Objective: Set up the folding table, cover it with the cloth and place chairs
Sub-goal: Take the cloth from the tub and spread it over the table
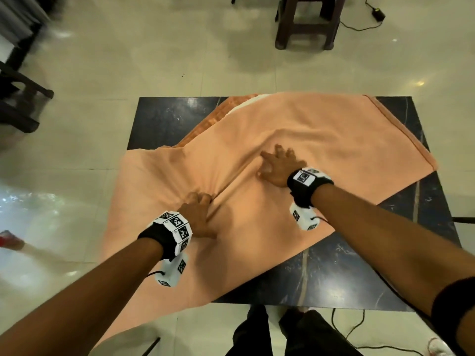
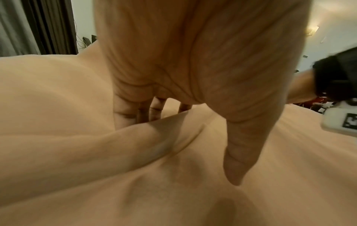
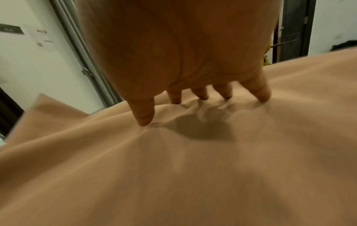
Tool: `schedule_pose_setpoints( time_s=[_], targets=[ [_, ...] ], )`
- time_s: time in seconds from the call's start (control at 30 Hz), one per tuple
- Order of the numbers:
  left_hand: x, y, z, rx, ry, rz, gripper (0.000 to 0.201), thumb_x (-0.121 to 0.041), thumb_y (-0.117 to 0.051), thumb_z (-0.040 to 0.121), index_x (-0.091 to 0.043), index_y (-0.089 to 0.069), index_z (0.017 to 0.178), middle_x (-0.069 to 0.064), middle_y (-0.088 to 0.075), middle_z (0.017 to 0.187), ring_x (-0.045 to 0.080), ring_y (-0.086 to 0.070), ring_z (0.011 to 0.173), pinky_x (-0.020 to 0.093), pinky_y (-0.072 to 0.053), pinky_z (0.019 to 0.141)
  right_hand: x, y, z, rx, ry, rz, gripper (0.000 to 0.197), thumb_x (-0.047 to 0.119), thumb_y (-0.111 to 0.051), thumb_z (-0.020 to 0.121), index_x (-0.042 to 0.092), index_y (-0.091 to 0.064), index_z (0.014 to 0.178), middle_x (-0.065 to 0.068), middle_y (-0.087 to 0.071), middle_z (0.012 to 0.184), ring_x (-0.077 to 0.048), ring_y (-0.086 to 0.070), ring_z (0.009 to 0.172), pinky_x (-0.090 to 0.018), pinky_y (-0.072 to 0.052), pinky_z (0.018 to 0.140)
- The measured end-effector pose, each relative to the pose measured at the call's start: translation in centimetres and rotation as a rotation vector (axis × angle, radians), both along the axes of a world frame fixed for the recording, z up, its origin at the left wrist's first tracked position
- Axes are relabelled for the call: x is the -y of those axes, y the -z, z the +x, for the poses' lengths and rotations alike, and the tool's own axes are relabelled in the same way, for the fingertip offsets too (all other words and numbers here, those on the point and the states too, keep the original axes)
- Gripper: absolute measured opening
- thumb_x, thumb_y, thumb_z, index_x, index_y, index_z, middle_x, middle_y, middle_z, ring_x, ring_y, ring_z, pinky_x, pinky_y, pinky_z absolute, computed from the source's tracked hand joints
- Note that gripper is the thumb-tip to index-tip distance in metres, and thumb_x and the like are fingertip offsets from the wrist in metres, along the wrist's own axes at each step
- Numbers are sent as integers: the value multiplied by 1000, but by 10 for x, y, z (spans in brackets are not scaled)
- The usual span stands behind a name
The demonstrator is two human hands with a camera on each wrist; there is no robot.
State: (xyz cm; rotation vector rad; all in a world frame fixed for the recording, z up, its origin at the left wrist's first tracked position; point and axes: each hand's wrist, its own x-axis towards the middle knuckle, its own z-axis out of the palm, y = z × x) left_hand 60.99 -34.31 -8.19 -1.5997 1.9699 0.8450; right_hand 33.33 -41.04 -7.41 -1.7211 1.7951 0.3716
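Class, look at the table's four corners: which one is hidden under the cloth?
The near-left corner: the cloth drapes over it and hangs off the table. The other three corners show bare dark tabletop.

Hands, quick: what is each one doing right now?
Left hand: open, fingers pressing the peach cloth beside a fold.
Right hand: open, spread fingertips pressing the cloth.

The cloth (image 1: 257,150) is hiding the middle and near-left corner of the surface (image 1: 347,273), and its lower end is running out past the head view's bottom edge. A fold is covering the left hand's (image 1: 198,214) fingertips (image 2: 123,111). The stool (image 1: 305,24) beyond the far edge is being cut off at the top. Furniture (image 1: 18,98) at left is blurring badly.
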Motion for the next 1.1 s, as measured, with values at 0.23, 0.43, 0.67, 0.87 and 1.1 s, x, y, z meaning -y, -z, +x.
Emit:
schedule_pose_setpoints(
  time_s=[0.23,0.43,0.67,0.87,1.1],
  targets=[
    [3,-5,11,171,138,-138,94,-65,-74,66,-33,-32,143,2,-40,144,32,-53,123,43,-47,95,-106,25,-19,-51,267,-41,86,87,-30,81,56,10,151,-4,29,163,-47,18,149,-81,-4,107],
    [31,-10,4,243,224,-53,53,-41,-49,99,-29,-34,149,9,-56,137,32,-52,127,44,-37,107,-89,33,-42,-71,205,-44,88,96,-21,73,63,17,145,-1,36,160,-48,24,147,-82,-2,106],
    [17,-14,-32,149,84,83,63,-37,-47,101,-20,-20,155,18,-44,148,34,-39,138,36,-30,110,-12,25,-62,-76,50,-16,92,99,-26,65,67,10,144,6,29,163,-42,22,149,-79,2,108],
    [-28,-9,-83,-96,-228,310,35,-38,-50,97,-10,-60,113,12,-67,101,25,-67,84,32,-56,72,49,13,-71,-93,-175,72,82,95,-21,74,66,-1,147,2,26,165,-48,16,149,-66,9,117],
    [-99,-6,-203,-660,-1042,369,33,-25,-46,104,-5,-63,84,8,-59,65,15,-57,50,22,-47,39,66,14,-57,-34,-292,-19,74,73,-15,92,43,3,158,-7,13,167,-37,10,154,-59,6,121]
  ],
)
